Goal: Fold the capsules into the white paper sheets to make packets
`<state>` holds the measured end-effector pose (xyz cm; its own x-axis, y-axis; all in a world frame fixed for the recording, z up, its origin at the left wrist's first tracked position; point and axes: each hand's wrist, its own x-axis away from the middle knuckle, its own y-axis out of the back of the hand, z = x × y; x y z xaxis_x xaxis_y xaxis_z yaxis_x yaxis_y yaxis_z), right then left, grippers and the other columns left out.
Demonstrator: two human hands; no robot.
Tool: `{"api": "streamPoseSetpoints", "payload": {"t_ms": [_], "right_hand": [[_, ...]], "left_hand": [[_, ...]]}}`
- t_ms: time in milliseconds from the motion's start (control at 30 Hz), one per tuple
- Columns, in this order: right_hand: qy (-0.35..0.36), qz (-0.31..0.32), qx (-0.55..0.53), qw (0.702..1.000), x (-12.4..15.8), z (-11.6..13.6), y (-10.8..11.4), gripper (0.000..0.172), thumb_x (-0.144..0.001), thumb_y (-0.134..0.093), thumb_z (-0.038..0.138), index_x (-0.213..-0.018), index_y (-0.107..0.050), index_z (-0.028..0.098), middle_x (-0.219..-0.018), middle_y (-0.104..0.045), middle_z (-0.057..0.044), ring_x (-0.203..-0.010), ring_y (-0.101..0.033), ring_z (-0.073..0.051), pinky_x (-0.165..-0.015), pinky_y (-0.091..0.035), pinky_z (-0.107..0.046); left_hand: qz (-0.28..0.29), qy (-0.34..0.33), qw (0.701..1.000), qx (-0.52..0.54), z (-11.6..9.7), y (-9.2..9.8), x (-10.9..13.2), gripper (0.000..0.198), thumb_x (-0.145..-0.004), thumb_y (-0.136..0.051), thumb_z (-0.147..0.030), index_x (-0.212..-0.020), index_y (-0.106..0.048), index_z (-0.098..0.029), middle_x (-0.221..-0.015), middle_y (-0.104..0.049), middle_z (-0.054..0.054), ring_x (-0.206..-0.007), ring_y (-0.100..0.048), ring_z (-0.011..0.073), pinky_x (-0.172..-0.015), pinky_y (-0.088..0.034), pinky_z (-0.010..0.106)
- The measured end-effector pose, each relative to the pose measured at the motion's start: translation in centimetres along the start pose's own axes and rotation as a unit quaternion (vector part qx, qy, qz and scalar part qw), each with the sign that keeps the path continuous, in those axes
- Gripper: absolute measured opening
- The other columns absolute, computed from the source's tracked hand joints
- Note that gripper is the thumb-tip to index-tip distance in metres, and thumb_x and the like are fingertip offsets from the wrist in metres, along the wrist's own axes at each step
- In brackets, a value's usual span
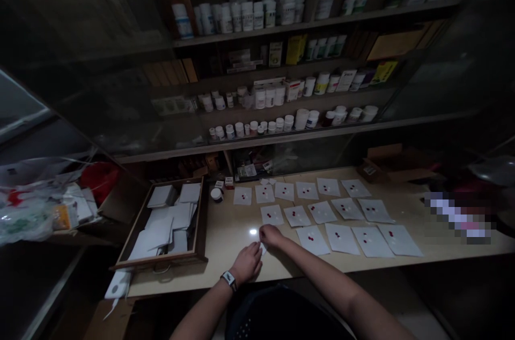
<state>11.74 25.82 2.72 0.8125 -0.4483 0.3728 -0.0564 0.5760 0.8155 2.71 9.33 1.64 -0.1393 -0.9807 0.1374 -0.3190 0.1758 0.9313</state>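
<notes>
My left hand (247, 264), with a watch (229, 279) on its wrist, is at the front of the wooden tabletop (225, 243). Its fingers are closed at a small white paper (264, 249), mostly hidden under both hands. From the right, my right hand (271, 235) crosses over and pinches the upper edge of that paper. Beyond and to the right lie rows of square white papers (313, 241), with small dark red and white pills (310, 238) on them. Too little of the held paper shows to tell what is in it.
Left of my hands an open wooden drawer (200, 233) holds stacks of white paper. A white bottle (216, 195) and small boxes stand behind. Shelves of medicine bottles (269, 96) rise at the back. An open cardboard box (396, 163) sits at the right rear.
</notes>
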Motion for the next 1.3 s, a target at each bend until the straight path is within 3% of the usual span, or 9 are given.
{"api": "streamPoseSetpoints", "payload": {"t_ms": [233,533,700,867,1033,1167,1300], "right_hand": [[0.094,-0.088,0.001,0.992,2.2,-0.9,-1.3,0.018,-0.086,-0.052,0.018,-0.089,-0.069,0.016,-0.093,-0.070,-0.008,-0.088,-0.059,-0.020,-0.075,-0.038,-0.027],[0.201,-0.112,0.097,0.968,2.9,-1.7,-3.1,0.021,-0.091,-0.047,0.016,-0.087,-0.067,0.015,-0.089,-0.067,-0.008,-0.086,-0.056,-0.021,-0.077,-0.038,-0.031],[0.224,-0.131,0.132,0.957,2.9,-2.3,-4.1,0.023,-0.093,-0.045,0.013,-0.086,-0.067,0.015,-0.087,-0.066,-0.007,-0.084,-0.056,-0.021,-0.076,-0.038,-0.032],[0.259,-0.168,0.138,0.941,3.0,-3.1,-5.3,0.023,-0.094,-0.045,0.012,-0.090,-0.067,0.016,-0.085,-0.065,-0.006,-0.083,-0.055,-0.019,-0.076,-0.038,-0.032],[0.278,-0.156,0.129,0.939,3.8,-3.7,-4.9,0.023,-0.094,-0.045,0.014,-0.095,-0.068,0.017,-0.087,-0.067,-0.006,-0.083,-0.056,-0.019,-0.077,-0.039,-0.032],[0.292,-0.130,0.109,0.941,5.6,-3.9,-4.3,0.029,-0.092,-0.048,0.024,-0.115,-0.063,0.016,-0.107,-0.067,-0.012,-0.099,-0.057,-0.024,-0.090,-0.039,-0.040],[0.274,-0.110,0.092,0.951,7.1,-4.7,-4.8,0.047,-0.092,-0.046,0.030,-0.137,-0.049,0.017,-0.136,-0.054,-0.016,-0.125,-0.047,-0.028,-0.105,-0.029,-0.050]], "left_hand": [[-0.007,0.007,1.000,0.014,-0.2,0.5,-0.1,0.039,-0.086,-0.049,-0.025,-0.124,-0.049,-0.017,-0.129,-0.052,0.014,-0.118,-0.049,0.0276,-0.100,-0.044,0.042],[0.023,0.019,1.000,-0.002,-1.0,1.6,-0.2,0.039,-0.087,-0.049,-0.027,-0.123,-0.047,-0.015,-0.114,-0.054,0.013,-0.109,-0.048,0.0265,-0.097,-0.044,0.040],[0.027,0.017,0.999,-0.011,-1.1,1.2,0.1,0.049,-0.087,-0.050,-0.029,-0.133,-0.041,-0.014,-0.124,-0.052,0.015,-0.117,-0.045,0.0284,-0.100,-0.042,0.041],[0.021,-0.005,0.999,-0.030,-0.4,0.0,0.5,0.056,-0.091,-0.045,-0.031,-0.141,-0.035,-0.009,-0.145,-0.039,0.020,-0.132,-0.036,0.0313,-0.107,-0.036,0.044],[0.031,-0.020,0.999,-0.036,0.3,-0.5,0.6,0.056,-0.092,-0.041,-0.028,-0.143,-0.033,-0.010,-0.148,-0.038,0.019,-0.137,-0.034,0.0298,-0.108,-0.036,0.043],[0.039,-0.024,0.998,-0.037,0.1,0.0,0.5,0.059,-0.089,-0.043,-0.024,-0.145,-0.031,-0.010,-0.149,-0.038,0.019,-0.137,-0.035,0.0293,-0.107,-0.038,0.042],[0.049,-0.010,0.998,-0.044,-0.7,0.6,0.5,0.060,-0.091,-0.043,-0.028,-0.147,-0.027,-0.011,-0.148,-0.038,0.019,-0.136,-0.035,0.0304,-0.106,-0.039,0.044]]}}
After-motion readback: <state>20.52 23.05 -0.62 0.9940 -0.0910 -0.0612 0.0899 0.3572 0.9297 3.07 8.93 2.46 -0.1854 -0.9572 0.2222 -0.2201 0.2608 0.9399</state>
